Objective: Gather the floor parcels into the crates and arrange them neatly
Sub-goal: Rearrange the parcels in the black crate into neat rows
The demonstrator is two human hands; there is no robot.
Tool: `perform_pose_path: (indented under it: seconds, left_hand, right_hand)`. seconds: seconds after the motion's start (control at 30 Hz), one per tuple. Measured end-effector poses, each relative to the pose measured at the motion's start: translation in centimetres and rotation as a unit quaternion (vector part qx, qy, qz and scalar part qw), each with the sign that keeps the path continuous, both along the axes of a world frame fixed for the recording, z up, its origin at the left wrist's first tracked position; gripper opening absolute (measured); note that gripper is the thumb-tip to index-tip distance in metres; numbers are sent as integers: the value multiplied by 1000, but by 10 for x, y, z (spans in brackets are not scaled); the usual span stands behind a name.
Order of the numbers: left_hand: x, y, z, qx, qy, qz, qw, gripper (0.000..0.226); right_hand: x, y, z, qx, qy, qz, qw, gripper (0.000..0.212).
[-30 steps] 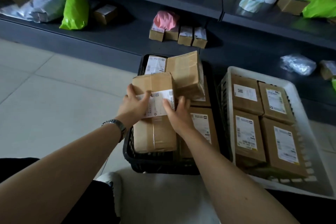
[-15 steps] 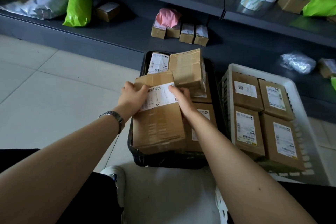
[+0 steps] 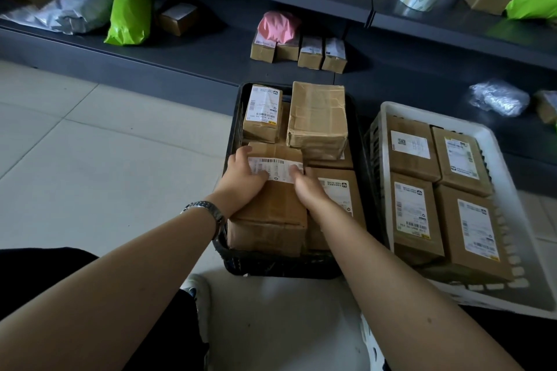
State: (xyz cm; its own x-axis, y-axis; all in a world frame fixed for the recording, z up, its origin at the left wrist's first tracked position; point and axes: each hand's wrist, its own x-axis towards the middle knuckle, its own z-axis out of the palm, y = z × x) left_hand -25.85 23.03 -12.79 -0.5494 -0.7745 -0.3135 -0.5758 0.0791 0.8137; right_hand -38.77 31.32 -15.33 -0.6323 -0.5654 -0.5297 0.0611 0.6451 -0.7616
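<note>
- Pale tiled floor [image 3: 90,159] is carrying two crates side by side.
- Left hand [image 3: 241,178] and right hand [image 3: 307,187] are holding a box [image 3: 271,214], each grip clamped on one side of its labelled far end.
- The box is sitting at the near left of the black crate [image 3: 271,268], on top of other parcels.
- Doing this well probably means lowering it level, sliding it flush against the right-hand neighbour, and slipping the fingers out before they get pinched.
- It is showing brown, taped, slightly creased cardboard with a white barcode label.
- Farther right, the white crate [image 3: 428,113] is holding four boxes in tidy rows.
- Beyond, a dark shelf [image 3: 211,60] is bearing more parcels.
</note>
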Motion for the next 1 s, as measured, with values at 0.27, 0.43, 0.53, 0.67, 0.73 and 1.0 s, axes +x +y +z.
perform_pose_path:
  seconds: [0.27,0.43,0.53,0.67,0.73,1.0]
  left_hand:
    - [-16,-6,-30,-88,-15,-23,996,73]
    - [-12,9,-76,-21,-170,-95,981,75]
    - [-16,10,-87,-23,-225,-134,965,80]
    - [-20,8,-88,-7,-230,-117,966,82]
    - [-19,5,-93,-2,-243,-131,961,82]
    - [-22,17,-125,14,-342,-192,920,80]
  right_hand:
    - [-1,-14,-38,-37,55,61,996,59]
    - [19,-15,-71,31,73,128,989,69]
    - [16,-17,-79,42,35,138,989,78]
    - [16,-14,-77,77,19,144,986,85]
    - [19,-11,-76,106,9,149,983,84]
    - [27,1,-92,230,-48,226,945,76]
